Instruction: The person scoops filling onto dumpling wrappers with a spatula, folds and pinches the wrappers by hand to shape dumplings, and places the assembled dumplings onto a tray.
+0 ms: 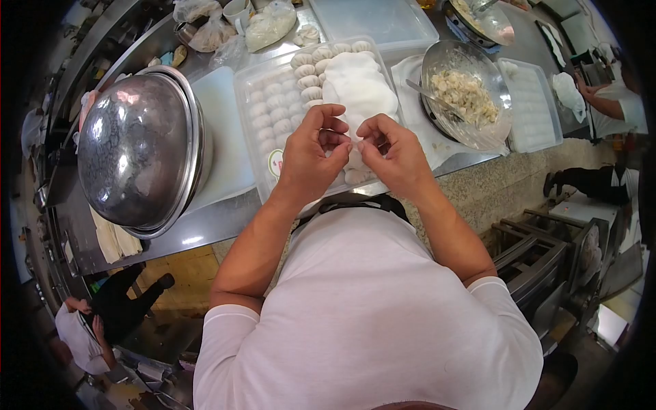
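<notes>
Both hands are raised over a plastic tray (244, 89) that holds rows of pleated dumplings (311, 80) and a pile of thin white wrappers (355, 85). My left hand (318, 147) has its fingers curled, thumb and fingertips pinched together. Close beside it, my right hand (389, 147) is curled the same way, its fingertips almost touching the left ones. Whatever lies between the fingertips is too small to make out. To the right of the hands, a metal bowl (499, 126) contains a chunky pale filling (465, 96) with a metal utensil (434, 96) resting in it.
A large domed metal lid (137, 150) stands at the left, beside a white board (222, 137). Another tray of dumplings (529, 102) sits at the right. Plastic bags (271, 25) lie at the back. Other people (89, 335) are at the far left and right.
</notes>
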